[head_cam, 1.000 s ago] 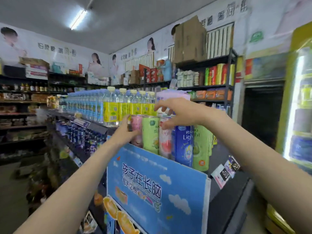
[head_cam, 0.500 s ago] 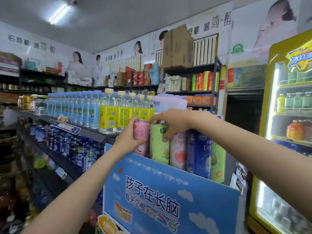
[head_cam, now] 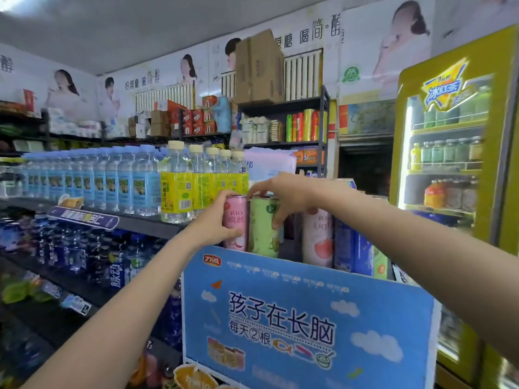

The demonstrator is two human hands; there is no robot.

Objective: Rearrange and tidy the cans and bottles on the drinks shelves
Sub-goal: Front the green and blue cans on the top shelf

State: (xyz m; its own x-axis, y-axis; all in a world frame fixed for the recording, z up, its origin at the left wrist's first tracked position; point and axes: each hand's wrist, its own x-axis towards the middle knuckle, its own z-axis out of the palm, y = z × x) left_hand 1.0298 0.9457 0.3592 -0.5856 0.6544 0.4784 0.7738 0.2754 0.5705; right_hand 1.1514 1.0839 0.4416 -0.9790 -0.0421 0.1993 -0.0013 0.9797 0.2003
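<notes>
Pink can (head_cam: 235,221): slim smooth metal cylinder, upright, long axis vertical, top up; stood at the left end of a can row behind a blue card sign (head_cam: 303,318). Left hand (head_cam: 216,223) was wrapped around it, fingers clamped on its side. Green can (head_cam: 264,226) (touching, same shape, upright): right hand (head_cam: 283,193) fingers gripped its rim. Clear plastic bottles (head_cam: 177,186) stood just beside.

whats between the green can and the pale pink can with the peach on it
In the head view, a dark empty gap separates the green can from the pale pink can; only the right hand's fingers hang there.
</notes>
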